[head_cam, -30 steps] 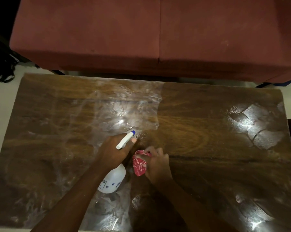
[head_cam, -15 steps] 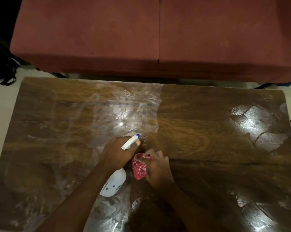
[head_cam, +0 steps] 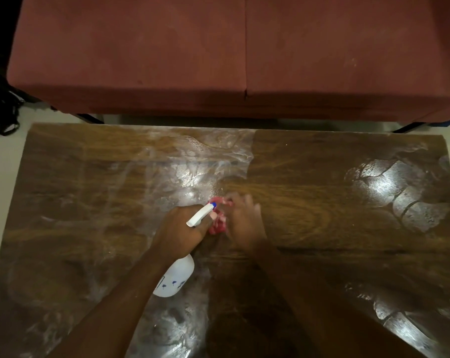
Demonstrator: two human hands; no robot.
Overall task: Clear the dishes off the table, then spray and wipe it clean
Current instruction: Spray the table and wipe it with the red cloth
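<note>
Cloth [head_cam: 218, 225] – farther out now, beside sprayer [head_cam: 200, 215]

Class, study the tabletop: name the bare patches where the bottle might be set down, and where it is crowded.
Bare: the table from the right hand to its right edge; from the left hand to the left edge; the far strip by the sofa. Crowded: mid-table, where both hands, bottle and cloth meet.

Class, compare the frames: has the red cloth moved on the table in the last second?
Yes. The red cloth slid toward the sofa: earlier level with the dark grain line in the table, now beyond it.
</note>
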